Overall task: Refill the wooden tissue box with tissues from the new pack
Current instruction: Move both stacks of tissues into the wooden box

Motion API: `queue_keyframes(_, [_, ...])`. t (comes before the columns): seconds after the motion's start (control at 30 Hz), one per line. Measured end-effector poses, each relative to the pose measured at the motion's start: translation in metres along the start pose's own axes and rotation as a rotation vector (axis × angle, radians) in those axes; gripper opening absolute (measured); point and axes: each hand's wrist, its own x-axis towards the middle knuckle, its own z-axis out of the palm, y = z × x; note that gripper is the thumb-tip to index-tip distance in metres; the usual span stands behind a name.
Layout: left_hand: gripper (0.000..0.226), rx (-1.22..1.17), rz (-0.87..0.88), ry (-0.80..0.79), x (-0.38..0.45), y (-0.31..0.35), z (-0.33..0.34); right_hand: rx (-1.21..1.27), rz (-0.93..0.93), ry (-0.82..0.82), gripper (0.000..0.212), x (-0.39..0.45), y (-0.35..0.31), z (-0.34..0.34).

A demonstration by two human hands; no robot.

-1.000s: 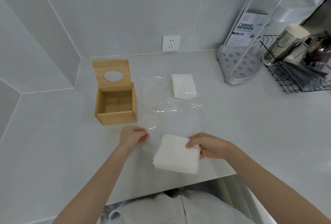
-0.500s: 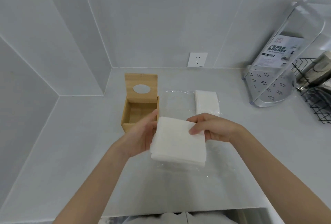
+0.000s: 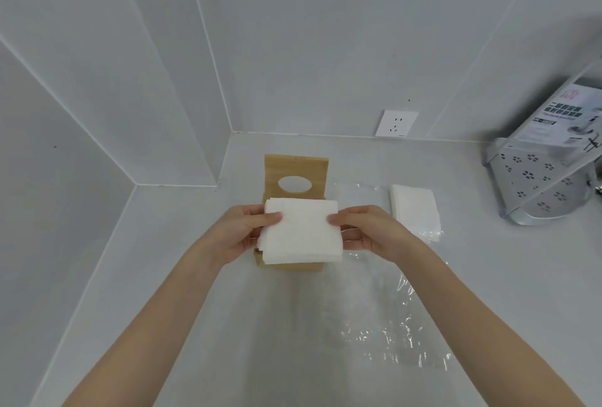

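A thick white tissue stack [image 3: 301, 232] hangs right over the open wooden tissue box [image 3: 294, 268], hiding its inside. My left hand [image 3: 242, 232] grips the stack's left edge and my right hand [image 3: 368, 231] grips its right edge, thumbs on top. The box's lid [image 3: 294, 175], with an oval hole, stands upright behind the stack. A second tissue stack [image 3: 415, 208] lies on the counter to the right, on the clear plastic wrap [image 3: 391, 325] of the pack.
The box stands near the left wall corner of the white counter [image 3: 146, 276]. A perforated metal rack [image 3: 547, 185] with a printed card stands at the far right. A wall socket [image 3: 395, 123] is behind.
The stack rose from the counter's front edge and moved left and back to above the box. My left hand let go of the wrap and took the stack's left side.
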Motion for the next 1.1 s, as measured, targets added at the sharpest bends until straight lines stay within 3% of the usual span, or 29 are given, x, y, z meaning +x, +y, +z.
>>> queue_keyframes(0.1, [0.022, 0.070, -0.019, 0.088, 0.016, 0.004, -0.009, -0.029, 0.006, 0.123, 0.006, 0.018, -0.001, 0.011])
queue_keyframes(0.33, [0.021, 0.259, 0.040, 0.252, 0.034, 0.004, -0.017, -0.099, -0.010, 0.296, 0.016, 0.034, -0.001, 0.025])
queue_keyframes(0.53, [0.020, 0.551, 0.197, 0.427, 0.036, 0.003, -0.007, -0.423, -0.125, 0.520, 0.012, 0.043, 0.001, 0.031])
queue_keyframes(0.73, [0.018, 0.802, 0.268, 0.494, 0.042, -0.011, -0.005, -0.579, -0.232, 0.639, 0.015, 0.046, 0.011, 0.038])
queue_keyframes(1.0, [0.021, 1.185, 0.368, 0.510, 0.044, -0.017, 0.006, -1.071, -0.286, 0.685, 0.020, 0.049, 0.023, 0.052])
queue_keyframes(1.1, [0.024, 1.333, 0.345, 0.498, 0.045, -0.017, 0.009, -1.183, -0.329, 0.748, 0.013, 0.050, 0.023, 0.059])
